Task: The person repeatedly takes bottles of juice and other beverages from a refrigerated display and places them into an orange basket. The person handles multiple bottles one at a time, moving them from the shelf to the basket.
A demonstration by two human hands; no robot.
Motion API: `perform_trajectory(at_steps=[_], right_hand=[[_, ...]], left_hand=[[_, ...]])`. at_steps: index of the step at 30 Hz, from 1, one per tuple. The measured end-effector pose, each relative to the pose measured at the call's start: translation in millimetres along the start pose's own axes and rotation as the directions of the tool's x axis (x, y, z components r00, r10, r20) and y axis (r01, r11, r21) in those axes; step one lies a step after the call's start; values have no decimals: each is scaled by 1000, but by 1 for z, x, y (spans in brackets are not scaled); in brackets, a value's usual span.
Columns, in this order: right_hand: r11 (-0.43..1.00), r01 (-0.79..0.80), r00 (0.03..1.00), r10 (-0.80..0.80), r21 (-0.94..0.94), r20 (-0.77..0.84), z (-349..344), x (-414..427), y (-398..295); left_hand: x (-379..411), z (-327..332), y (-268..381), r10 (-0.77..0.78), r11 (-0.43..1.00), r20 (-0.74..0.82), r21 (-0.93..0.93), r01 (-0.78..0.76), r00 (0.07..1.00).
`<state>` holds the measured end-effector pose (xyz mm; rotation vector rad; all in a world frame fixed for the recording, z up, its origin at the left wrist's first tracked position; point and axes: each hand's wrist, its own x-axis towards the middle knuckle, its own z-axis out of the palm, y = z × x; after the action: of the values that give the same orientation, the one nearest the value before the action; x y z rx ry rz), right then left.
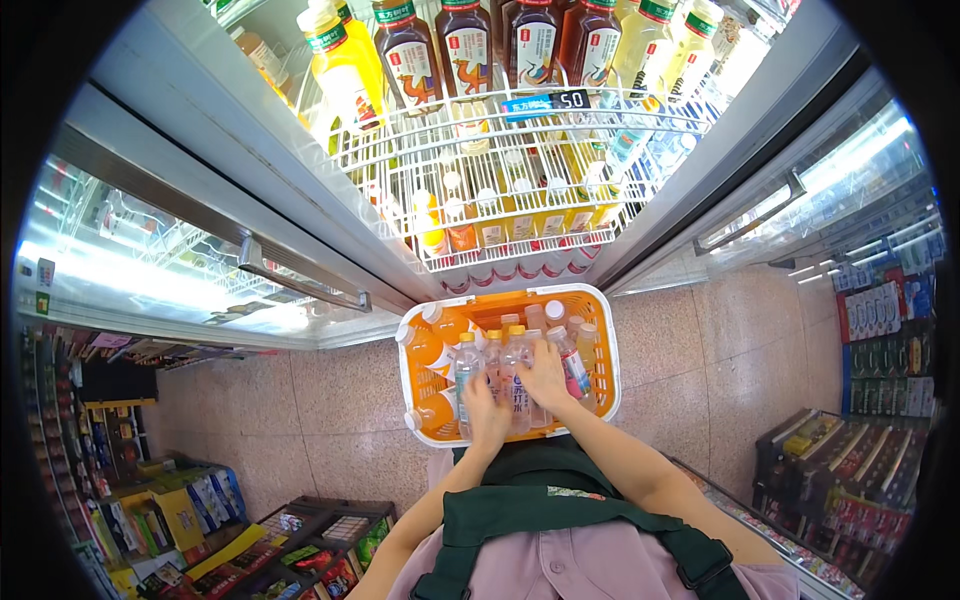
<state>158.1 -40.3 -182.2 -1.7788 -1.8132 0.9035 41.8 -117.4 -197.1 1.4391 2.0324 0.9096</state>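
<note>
An orange plastic basket with a white rim (613,330) sits before me, holding several drink bottles. My left hand (489,416) reaches among clear bottles with yellow caps; its fingers lie by the left one (466,360), its grip partly hidden. My right hand (546,377) has its thumb against a clear yellow-capped bottle (517,351) and its fingers around the bottle's right side. Just right of that hand leans a bottle with a pink label (574,373). Orange drink bottles (425,346) with white caps lie tilted along the basket's left side.
Ahead stands a drinks cooler with white wire shelves (480,139) full of bottles. Its glass doors (150,255) (825,195) stand swung out on both sides. Goods racks (330,540) (832,480) flank me on the speckled tile floor (352,420).
</note>
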Motion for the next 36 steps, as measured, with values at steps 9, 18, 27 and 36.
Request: perform_trajectory(at_steps=[9, 18, 27, 36], right_hand=[[983, -45, 912, -31, 175, 408, 46, 3, -43], [960, -20, 946, -72, 278, 316, 49, 29, -6], [916, -59, 995, 21, 398, 100, -144, 94, -33], [989, -118, 942, 140, 90, -304, -262, 163, -37]], left_hand=[[17, -16, -48, -155, 984, 95, 107, 145, 983], [47, -59, 29, -136, 959, 410, -175, 224, 902], [135, -22, 156, 268, 931, 443, -346, -112, 856], [236, 75, 252, 595, 762, 304, -508, -403, 744]])
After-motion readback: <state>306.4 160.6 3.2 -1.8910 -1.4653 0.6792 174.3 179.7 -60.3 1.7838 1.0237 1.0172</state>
